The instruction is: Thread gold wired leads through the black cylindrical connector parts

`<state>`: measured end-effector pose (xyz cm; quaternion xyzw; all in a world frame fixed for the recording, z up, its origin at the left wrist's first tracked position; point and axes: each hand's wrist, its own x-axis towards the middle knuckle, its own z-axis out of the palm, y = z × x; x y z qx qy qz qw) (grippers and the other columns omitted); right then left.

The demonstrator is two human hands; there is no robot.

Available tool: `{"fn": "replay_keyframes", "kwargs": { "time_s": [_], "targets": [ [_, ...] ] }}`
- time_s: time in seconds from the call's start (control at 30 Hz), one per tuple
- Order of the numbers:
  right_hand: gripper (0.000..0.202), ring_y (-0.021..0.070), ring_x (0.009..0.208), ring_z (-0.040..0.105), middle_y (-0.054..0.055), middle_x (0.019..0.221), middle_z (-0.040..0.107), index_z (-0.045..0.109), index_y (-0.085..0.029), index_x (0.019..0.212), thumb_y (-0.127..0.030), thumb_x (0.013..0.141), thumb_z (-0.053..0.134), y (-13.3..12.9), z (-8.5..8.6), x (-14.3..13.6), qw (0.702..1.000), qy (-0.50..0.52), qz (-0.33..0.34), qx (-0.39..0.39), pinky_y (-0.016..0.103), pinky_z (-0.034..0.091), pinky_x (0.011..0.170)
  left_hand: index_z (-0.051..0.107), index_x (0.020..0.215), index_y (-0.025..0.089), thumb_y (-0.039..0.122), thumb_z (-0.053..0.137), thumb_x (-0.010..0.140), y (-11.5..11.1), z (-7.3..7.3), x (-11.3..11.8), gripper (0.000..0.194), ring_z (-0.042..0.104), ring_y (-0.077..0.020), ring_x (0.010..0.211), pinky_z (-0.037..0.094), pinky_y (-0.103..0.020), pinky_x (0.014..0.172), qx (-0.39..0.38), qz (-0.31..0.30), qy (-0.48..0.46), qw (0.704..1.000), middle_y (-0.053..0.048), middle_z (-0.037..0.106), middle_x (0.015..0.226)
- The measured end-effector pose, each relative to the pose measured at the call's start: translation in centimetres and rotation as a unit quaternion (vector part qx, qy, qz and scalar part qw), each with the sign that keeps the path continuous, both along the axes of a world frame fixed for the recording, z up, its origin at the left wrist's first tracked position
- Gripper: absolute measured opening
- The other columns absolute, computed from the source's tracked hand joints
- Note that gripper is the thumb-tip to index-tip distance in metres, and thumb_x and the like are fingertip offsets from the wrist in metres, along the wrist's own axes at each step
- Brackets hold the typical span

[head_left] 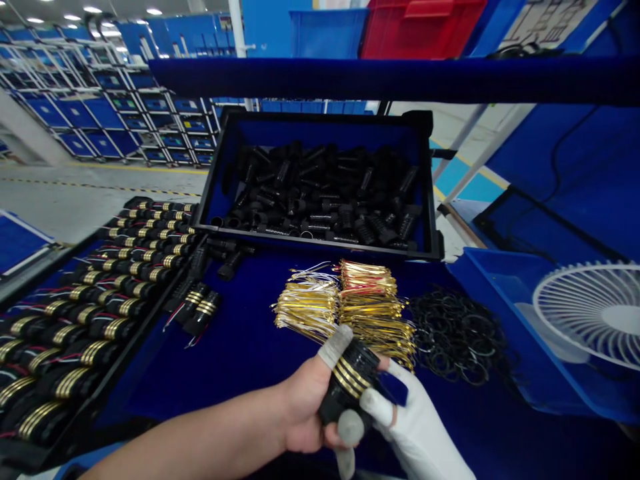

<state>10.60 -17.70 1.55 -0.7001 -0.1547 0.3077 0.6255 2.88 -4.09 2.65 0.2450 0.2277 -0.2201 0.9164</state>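
A black cylindrical part (351, 378) with gold rings is held over the blue work surface, between both hands. My left hand (313, 400), with grey fingertip covers, wraps round it from the left. From the right my right hand (400, 407), in a white glove with some bare fingertips, grips the same part. Just beyond the hands lie bundles of white and gold wires (307, 303) and red and gold wires (370, 287). A pile of black rings (457, 337) is to their right. Two ringed parts (200, 307) rest on the surface at the left.
A black-rimmed bin (320, 245) full of black ribbed parts stands at the back. On the left a long tray (113, 363) holds rows of gold-ringed parts. A white fan (595, 313) and a blue bin (520, 320) are at the right. A shelf edge (350, 80) crosses above.
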Motion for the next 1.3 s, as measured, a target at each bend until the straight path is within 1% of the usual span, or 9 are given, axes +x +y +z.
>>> {"fn": "replay_keyframes", "kwargs": {
  "time_s": [0.1,0.3,0.47,0.53,0.67,0.77,0.9,1.03,1.3],
  "targets": [
    [0.056,0.0281,0.082,0.070,0.014,0.099,0.075,0.070,-0.015,0.100,-0.054,0.063,0.084,0.4,-0.1,-0.4,0.999,0.033,-0.003,0.008,0.034,0.057,0.065,0.061,0.127,0.012,0.077,0.029,0.088,0.6,0.0,-0.2,0.083,0.037,-0.0071,0.026,0.026,-0.015,0.025,-0.012,-0.002,-0.016,1.000,0.000,0.056,0.051],
    [0.061,0.0225,0.048,0.065,0.003,0.068,0.073,0.056,-0.018,0.125,-0.054,0.078,0.072,2.3,-0.2,-2.4,0.995,0.047,0.080,-0.026,0.032,0.054,0.048,0.028,0.152,0.020,0.071,0.066,0.076,0.6,-1.3,-1.4,0.099,0.056,-0.0101,0.044,0.042,-0.017,0.036,0.264,0.150,-0.106,0.947,-0.004,0.067,0.080],
    [0.039,0.0283,0.098,0.072,0.008,0.112,0.074,0.065,-0.025,0.119,-0.039,0.083,0.068,4.5,-0.7,-1.7,0.962,-0.220,0.151,-0.061,0.041,0.059,0.088,0.026,0.151,0.026,0.074,0.059,0.080,3.7,-2.3,-4.4,0.092,0.053,-0.0100,0.055,0.048,-0.023,0.050,0.388,0.165,-0.180,0.889,-0.003,0.060,0.088],
    [0.032,0.0265,0.109,0.068,0.007,0.120,0.072,0.066,-0.027,0.119,-0.034,0.089,0.061,5.8,-0.6,0.1,0.919,-0.354,0.165,-0.055,0.043,0.052,0.100,0.047,0.135,0.024,0.065,0.057,0.086,6.5,-2.7,-6.2,0.065,0.058,-0.0151,0.071,0.053,-0.029,0.064,0.551,0.183,-0.168,0.797,-0.006,0.060,0.097],
    [0.024,0.0217,0.110,0.064,0.006,0.117,0.069,0.064,-0.025,0.114,-0.029,0.096,0.048,9.8,-0.2,5.2,0.834,-0.518,0.156,-0.105,0.038,0.049,0.103,0.064,0.114,0.020,0.049,0.061,0.089,12.7,-3.9,-9.9,0.038,0.049,-0.0348,0.121,0.041,-0.057,0.105,0.883,0.105,-0.022,0.457,-0.014,0.054,0.120],
    [0.020,0.0196,0.107,0.065,0.003,0.113,0.070,0.066,-0.025,0.108,-0.023,0.096,0.051,14.1,-0.4,8.2,0.805,-0.541,0.188,-0.154,0.033,0.049,0.099,0.061,0.125,0.019,0.040,0.055,0.094,15.7,-4.6,-11.3,0.038,0.043,-0.0364,0.130,0.035,-0.061,0.111,0.933,0.044,0.041,0.355,-0.016,0.051,0.128],
    [0.016,0.0187,0.091,0.067,0.004,0.110,0.069,0.067,-0.023,0.107,-0.027,0.096,0.058,19.9,-1.3,9.6,0.768,-0.550,0.228,-0.236,0.036,0.054,0.085,0.050,0.138,0.011,0.032,0.043,0.099,18.2,-3.8,-10.1,0.045,0.039,-0.0320,0.137,0.034,-0.052,0.117,0.936,0.043,0.041,0.347,-0.019,0.044,0.139],
    [0.024,0.0177,0.085,0.066,0.005,0.101,0.068,0.065,-0.015,0.104,-0.037,0.096,0.062,23.5,-2.1,9.4,0.735,-0.550,0.247,-0.310,0.038,0.056,0.079,0.063,0.124,0.015,0.022,0.044,0.097,21.1,-2.7,-6.8,0.034,0.051,-0.0292,0.126,0.041,-0.045,0.111,0.931,0.023,0.045,0.362,-0.017,0.051,0.130],
    [0.019,0.0175,0.079,0.066,0.004,0.093,0.069,0.063,-0.016,0.108,-0.031,0.096,0.059,21.9,-1.8,9.1,0.756,-0.561,0.174,-0.289,0.036,0.054,0.078,0.060,0.114,0.015,0.025,0.060,0.092,24.6,-2.7,-3.4,0.024,0.058,-0.0257,0.109,0.050,-0.049,0.095,0.872,0.062,0.085,0.479,-0.011,0.053,0.130]
  ]
}}
